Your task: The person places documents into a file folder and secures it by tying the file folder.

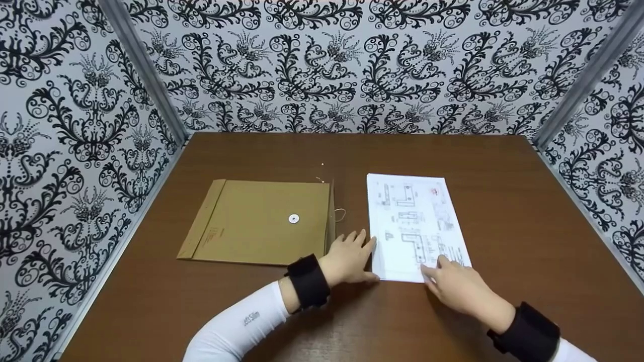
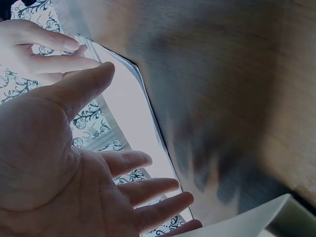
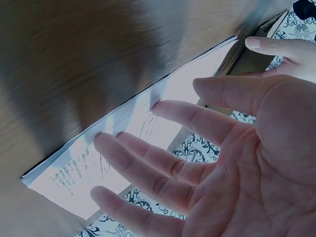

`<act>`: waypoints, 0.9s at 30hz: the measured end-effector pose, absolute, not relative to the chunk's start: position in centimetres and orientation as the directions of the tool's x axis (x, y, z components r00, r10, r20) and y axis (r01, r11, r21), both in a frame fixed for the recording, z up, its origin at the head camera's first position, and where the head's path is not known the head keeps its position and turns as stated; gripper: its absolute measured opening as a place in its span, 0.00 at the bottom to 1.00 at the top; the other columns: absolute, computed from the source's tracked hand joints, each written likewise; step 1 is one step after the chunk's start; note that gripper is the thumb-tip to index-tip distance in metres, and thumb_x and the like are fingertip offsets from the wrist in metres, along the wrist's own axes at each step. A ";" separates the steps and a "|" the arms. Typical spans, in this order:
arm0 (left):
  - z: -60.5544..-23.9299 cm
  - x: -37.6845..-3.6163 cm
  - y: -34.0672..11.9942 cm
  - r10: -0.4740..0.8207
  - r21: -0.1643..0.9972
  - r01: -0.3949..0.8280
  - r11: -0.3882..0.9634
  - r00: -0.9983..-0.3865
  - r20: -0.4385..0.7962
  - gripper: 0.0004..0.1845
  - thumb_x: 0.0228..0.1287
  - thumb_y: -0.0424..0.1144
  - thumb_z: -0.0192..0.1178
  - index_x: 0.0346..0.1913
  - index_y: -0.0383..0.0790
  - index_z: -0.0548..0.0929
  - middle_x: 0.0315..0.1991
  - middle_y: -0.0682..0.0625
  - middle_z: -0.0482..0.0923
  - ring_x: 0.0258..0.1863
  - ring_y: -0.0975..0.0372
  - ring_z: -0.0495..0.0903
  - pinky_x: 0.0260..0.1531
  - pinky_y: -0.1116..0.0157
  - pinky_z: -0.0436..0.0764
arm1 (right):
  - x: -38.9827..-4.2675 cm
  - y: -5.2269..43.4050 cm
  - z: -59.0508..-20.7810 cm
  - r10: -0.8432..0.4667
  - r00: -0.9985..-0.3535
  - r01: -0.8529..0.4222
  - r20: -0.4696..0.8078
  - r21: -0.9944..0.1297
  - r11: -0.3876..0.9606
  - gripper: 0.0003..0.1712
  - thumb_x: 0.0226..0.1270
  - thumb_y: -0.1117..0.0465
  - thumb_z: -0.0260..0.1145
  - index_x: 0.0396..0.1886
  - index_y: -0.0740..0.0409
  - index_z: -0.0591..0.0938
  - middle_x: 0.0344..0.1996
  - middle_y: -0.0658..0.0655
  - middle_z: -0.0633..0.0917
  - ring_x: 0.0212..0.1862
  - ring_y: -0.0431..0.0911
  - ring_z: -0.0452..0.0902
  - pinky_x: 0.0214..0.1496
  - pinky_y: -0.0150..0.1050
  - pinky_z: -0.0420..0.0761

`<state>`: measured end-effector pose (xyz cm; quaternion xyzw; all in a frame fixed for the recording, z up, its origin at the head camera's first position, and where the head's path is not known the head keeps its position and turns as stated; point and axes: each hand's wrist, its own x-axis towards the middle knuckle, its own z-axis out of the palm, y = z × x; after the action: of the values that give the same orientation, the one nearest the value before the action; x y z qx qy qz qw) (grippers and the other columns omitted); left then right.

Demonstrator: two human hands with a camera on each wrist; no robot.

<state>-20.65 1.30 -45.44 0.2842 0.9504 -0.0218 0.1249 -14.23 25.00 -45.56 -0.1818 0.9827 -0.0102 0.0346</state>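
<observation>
A small stack of white paper sheets [image 1: 402, 226] lies on the table, its top sheet printed with technical drawings. My left hand [image 1: 348, 259] is at the stack's left edge, fingers spread and straight, thumb near the lower left corner. At the lower right part of the sheets is my right hand [image 1: 458, 284], its fingertips over the top page. In the right wrist view the fingers of the right hand [image 3: 197, 148] extend loosely across the printed paper [image 3: 74, 173]. The left wrist view shows the left palm [image 2: 74, 163] beside the sheets' edge [image 2: 133, 113].
A brown kraft document envelope [image 1: 266, 221] with a white button and a loose string [image 1: 341, 215] lies left of the papers. Both rest on a brown wooden table [image 1: 528, 241]. Patterned panels [image 1: 322, 65] stand along the back and sides.
</observation>
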 end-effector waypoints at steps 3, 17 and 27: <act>-45.7 -20.8 1.4 0.531 0.019 0.545 0.838 -0.807 -0.259 0.51 0.61 0.70 0.62 0.80 0.46 0.61 0.81 0.42 0.59 0.79 0.51 0.64 0.76 0.51 0.68 | -14.1 25.0 -45.6 -0.358 -0.931 -0.356 -0.073 -0.044 0.934 0.16 0.73 0.55 0.64 0.55 0.54 0.88 0.33 0.61 0.82 0.26 0.49 0.76 0.24 0.46 0.75; -46.3 -21.2 1.6 0.534 -0.004 0.556 0.831 -0.800 -0.274 0.53 0.60 0.73 0.61 0.80 0.47 0.61 0.82 0.41 0.57 0.80 0.51 0.62 0.77 0.52 0.67 | -13.8 25.3 -45.7 -0.369 -0.928 -0.366 -0.051 -0.062 0.929 0.15 0.72 0.55 0.65 0.53 0.53 0.89 0.32 0.60 0.82 0.23 0.44 0.67 0.23 0.39 0.68; -46.2 -21.0 1.4 0.543 -0.029 0.569 0.822 -0.797 -0.264 0.53 0.59 0.73 0.62 0.79 0.45 0.63 0.81 0.42 0.59 0.79 0.51 0.64 0.76 0.53 0.69 | -15.2 26.5 -44.8 -0.358 -0.920 -0.323 -0.161 -0.209 0.923 0.18 0.73 0.52 0.65 0.55 0.55 0.88 0.42 0.58 0.85 0.29 0.42 0.73 0.28 0.37 0.69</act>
<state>-21.01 1.44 -46.17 0.2936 0.9465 -0.0535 0.1227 -15.17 26.49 -44.76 -0.1744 0.9756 -0.0896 0.0985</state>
